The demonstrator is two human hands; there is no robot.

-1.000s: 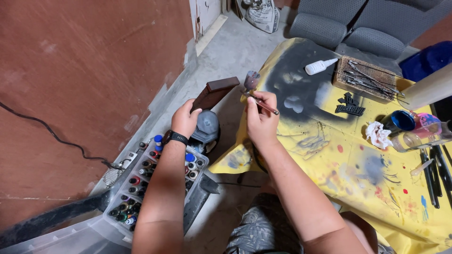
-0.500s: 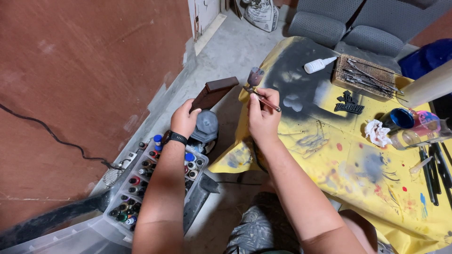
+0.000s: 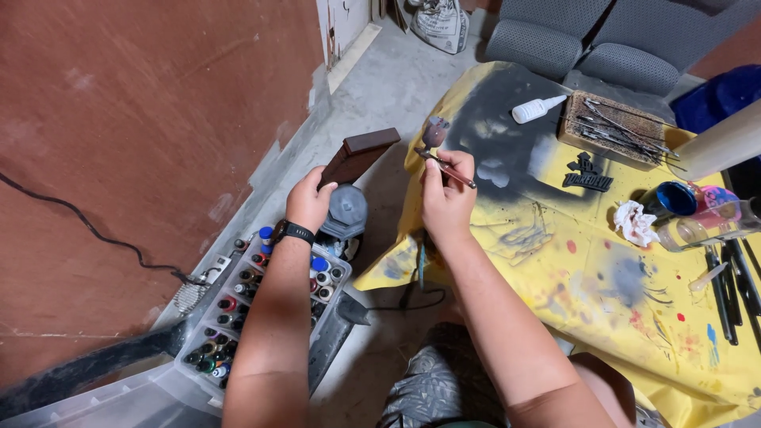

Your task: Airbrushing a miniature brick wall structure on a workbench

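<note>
Airbrush (image 3: pixel 448 168) pinched in closed right hand (image 3: pixel 445 198) fingers; left hand (image 3: pixel 309 200) fingers wrapped round brown block (image 3: pixel 358 155).

The left hand (image 3: pixel 307 200) holds a dark brown block (image 3: pixel 358 156). It is long and flat and tilts up, away from the hand. The right hand (image 3: pixel 445 192) pinches a thin brush (image 3: pixel 449 170) that slants across its fingers. A small purple figure (image 3: pixel 434 132) sits just above the right hand, at the brush tip.
</note>
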